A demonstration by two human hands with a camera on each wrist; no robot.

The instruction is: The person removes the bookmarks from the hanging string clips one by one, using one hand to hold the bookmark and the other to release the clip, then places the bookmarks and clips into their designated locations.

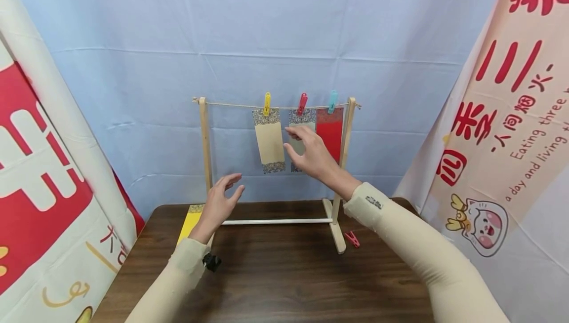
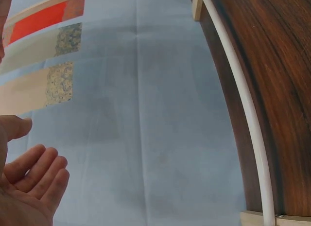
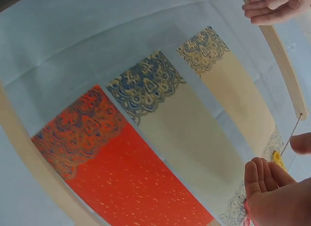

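Observation:
Three patterned paper cards hang from a string [image 1: 235,105]. The beige card [image 1: 269,145] is under a yellow clothespin [image 1: 267,104], the grey card [image 3: 187,133] under a red clothespin [image 1: 302,103], and the red card [image 1: 329,130] under a light-blue clothespin [image 1: 333,101]. My right hand [image 1: 312,154] is raised before the grey card, covering part of it in the head view, its fingers loosely bent around nothing. Lower and to the left, my left hand [image 1: 219,204] hovers above the table near the frame's left post, fingers relaxed and holding nothing.
The wooden frame [image 1: 205,147] stands on a dark brown table [image 1: 311,283], with a white rod [image 1: 277,222] low between its feet. A yellow card [image 1: 190,222] lies at the left, partly behind my left hand. Another red clothespin [image 1: 352,239] lies by the right foot. Printed cloths hang at both sides.

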